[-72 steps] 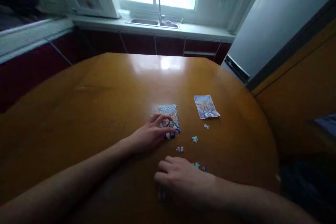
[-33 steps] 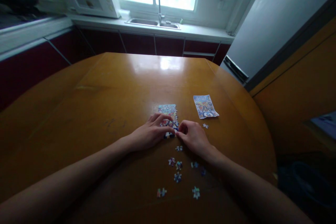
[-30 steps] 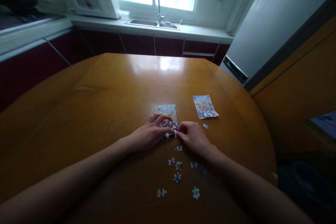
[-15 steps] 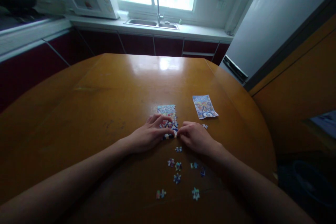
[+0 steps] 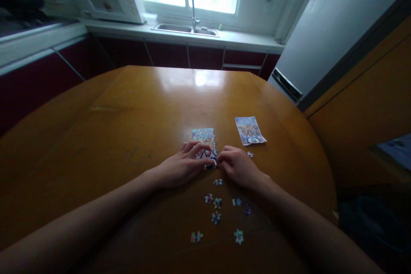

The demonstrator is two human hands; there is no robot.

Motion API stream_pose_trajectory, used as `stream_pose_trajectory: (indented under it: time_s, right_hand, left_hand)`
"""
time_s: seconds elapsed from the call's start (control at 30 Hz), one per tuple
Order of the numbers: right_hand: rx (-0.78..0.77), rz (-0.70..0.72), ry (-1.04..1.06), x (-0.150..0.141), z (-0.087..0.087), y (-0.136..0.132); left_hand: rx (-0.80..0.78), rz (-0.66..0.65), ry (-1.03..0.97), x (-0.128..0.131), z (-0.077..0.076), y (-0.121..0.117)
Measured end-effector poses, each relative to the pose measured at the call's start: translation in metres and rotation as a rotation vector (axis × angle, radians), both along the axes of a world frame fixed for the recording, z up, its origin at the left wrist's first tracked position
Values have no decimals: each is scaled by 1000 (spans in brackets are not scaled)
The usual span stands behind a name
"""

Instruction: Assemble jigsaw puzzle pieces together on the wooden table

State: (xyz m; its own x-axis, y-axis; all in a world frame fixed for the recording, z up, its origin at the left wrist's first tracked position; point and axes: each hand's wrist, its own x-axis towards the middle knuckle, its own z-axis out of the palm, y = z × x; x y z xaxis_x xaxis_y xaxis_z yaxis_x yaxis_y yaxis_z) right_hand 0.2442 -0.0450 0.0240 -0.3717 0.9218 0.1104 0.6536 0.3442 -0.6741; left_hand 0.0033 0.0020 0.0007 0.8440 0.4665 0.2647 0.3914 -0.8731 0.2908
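A partly assembled jigsaw puzzle [image 5: 203, 134] lies flat on the wooden table, its right edge ragged with tabs. My left hand [image 5: 181, 165] rests over its lower left part, fingers spread, thumb along the bottom rows. At the puzzle's lower right edge, my right hand [image 5: 239, 167] is closed in a pinch on a puzzle piece [image 5: 216, 164], mostly hidden by the fingertips. Loose puzzle pieces lie nearer to me: one [image 5: 218, 182] just below the hands, a cluster [image 5: 217, 203] under it, and others such as a pale one [image 5: 238, 236] at front right.
A creased picture sheet [image 5: 250, 131] lies right of the puzzle, with a single loose piece [image 5: 250, 154] below it. Beyond the table [image 5: 154, 107] stand a counter with a sink [image 5: 175, 28] and a microwave [image 5: 107, 3]. A fridge [image 5: 308, 34] is at right.
My right hand came up from the loose pieces in front to the puzzle's lower right edge, and its fingers have since shifted slightly there. My left hand stays on the puzzle.
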Motion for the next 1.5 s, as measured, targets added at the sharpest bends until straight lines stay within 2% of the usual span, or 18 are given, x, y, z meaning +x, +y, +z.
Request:
stream_pose_trajectory:
  time_s: [0.13,0.23,0.53,0.73,0.83,0.93,1.03,1.27,1.5]
  right_hand:
    - [99,-140,84,15,8,7]
    - [117,-212,108,25,12,12]
    - [156,-251,99,39,14,17]
    - [160,-371,73,65,17,27]
    - [135,-386,47,78,19,31]
    - [55,-338,-26,86,19,30]
    - [-17,-232,-145,87,19,26]
    - [-125,71,-224,69,29,9]
    - [-165,144,-311,50,28,0]
  left_hand:
    - [-22,0,18,0,1,0]
    - [-62,1,1,-1,2,0]
    - [-102,34,-36,-1,3,2]
    - [-104,51,-70,-1,1,4]
    - [-107,64,-68,-1,-1,5]
    - [-101,72,-63,-1,0,4]
    - [-92,77,-52,-1,1,3]
    - [-75,91,-33,-1,0,3]
    - [-86,98,-41,0,0,4]
